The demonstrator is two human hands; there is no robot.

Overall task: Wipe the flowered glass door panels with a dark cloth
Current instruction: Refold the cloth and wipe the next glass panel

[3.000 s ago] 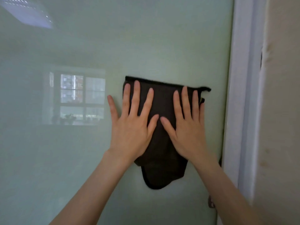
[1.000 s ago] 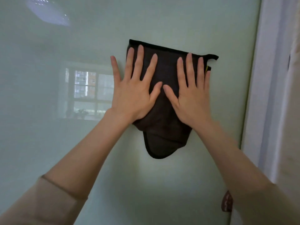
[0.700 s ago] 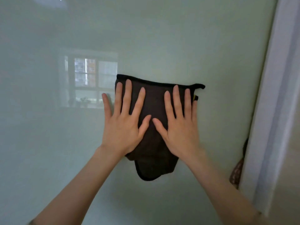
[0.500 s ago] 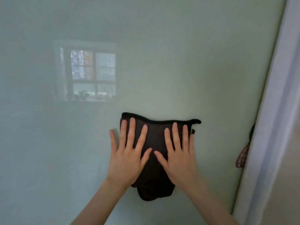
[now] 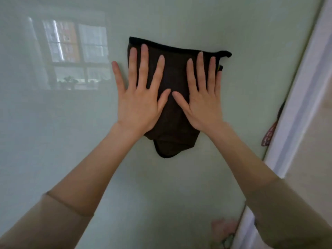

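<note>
A dark brown cloth (image 5: pixel 177 74) with a black hem lies flat against the pale green glass door panel (image 5: pixel 179 186). My left hand (image 5: pixel 140 103) and my right hand (image 5: pixel 203 105) press on it side by side, palms flat and fingers spread, pinning it to the glass. My left hand's little finger rests on bare glass. The cloth's lower corner hangs free below my wrists. A pink flower pattern (image 5: pixel 222 229) shows low on the panel, and a reddish one (image 5: pixel 268 135) sits at its right edge.
A white door frame (image 5: pixel 294 112) runs along the right side of the panel, with a beige wall (image 5: pixel 316 141) beyond it. A window reflection (image 5: pixel 75 53) shows on the glass to the left of the cloth.
Both hands slid the cloth down the glass, then back up. It was below the window reflection half a second ago and is level with it now.
</note>
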